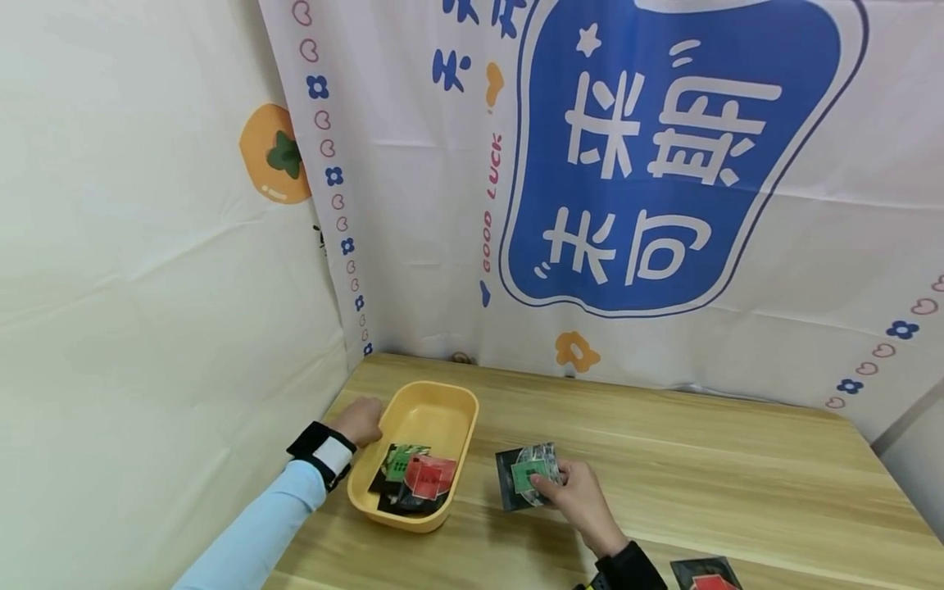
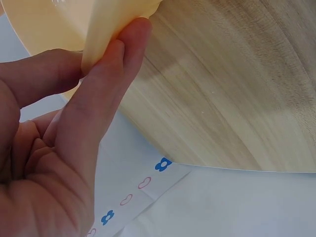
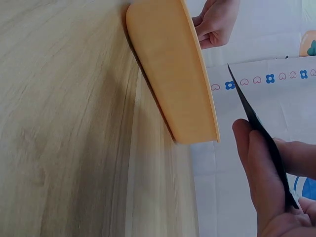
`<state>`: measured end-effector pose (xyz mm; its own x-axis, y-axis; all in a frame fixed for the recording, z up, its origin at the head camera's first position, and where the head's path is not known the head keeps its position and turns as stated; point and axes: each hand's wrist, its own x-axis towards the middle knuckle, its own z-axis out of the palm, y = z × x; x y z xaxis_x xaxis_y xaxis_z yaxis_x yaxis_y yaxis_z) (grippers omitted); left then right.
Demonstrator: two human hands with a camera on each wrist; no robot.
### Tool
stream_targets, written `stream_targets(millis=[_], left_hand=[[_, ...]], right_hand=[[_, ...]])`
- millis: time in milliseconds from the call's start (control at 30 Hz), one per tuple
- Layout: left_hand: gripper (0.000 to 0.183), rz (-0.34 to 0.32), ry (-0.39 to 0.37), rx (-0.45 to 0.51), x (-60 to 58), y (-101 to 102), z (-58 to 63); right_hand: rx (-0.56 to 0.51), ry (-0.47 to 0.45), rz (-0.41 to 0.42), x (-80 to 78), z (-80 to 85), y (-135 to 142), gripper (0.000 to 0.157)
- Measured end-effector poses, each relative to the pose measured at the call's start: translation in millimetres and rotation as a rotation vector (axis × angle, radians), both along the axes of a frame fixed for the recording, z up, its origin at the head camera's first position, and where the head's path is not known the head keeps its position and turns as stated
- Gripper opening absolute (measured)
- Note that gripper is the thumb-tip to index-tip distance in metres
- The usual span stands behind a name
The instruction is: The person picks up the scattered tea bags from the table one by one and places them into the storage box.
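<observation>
A yellow plastic basin (image 1: pixel 394 410) stands on the left of the table, with a green-labelled and a red-labelled dark packet (image 1: pixel 428 478) lying in its near end. At its left rim my left hand (image 1: pixel 360 421) pinches the edge; the left wrist view shows the thumb on one side of the rim and fingers (image 2: pixel 106 79) on the other. Right of the basin, my right hand (image 1: pixel 583 500) holds a flat dark packet with a green label (image 1: pixel 527 477) between thumb and fingers, raised above the table. Edge-on, this thin packet (image 3: pixel 256 123) shows in the right wrist view.
Another dark packet with a red label (image 1: pixel 706 575) lies at the table's near edge, partly cut off by the frame. Behind the wooden table (image 1: pixel 701 459) hangs a white printed cloth (image 1: pixel 428 205), and a pale cloth wall (image 1: pixel 162 270) closes the left side.
</observation>
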<state>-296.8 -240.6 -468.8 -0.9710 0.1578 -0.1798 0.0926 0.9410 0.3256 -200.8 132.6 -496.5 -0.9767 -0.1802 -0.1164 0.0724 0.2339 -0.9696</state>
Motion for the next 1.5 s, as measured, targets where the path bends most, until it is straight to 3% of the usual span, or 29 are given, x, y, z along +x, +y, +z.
stream_targets(millis=[1133,1500], left_hand=[[0.017,0.028,-0.027,-0.001,2.6,1,2.1],[0.019,0.026,-0.015,-0.016,2.3,3,2.3]], right_hand=[[-0.046,-0.002,0.051,0.0,5.3,-27,0.028],[-0.028,0.024,0.106,0.1,9.1,-33,0.03]])
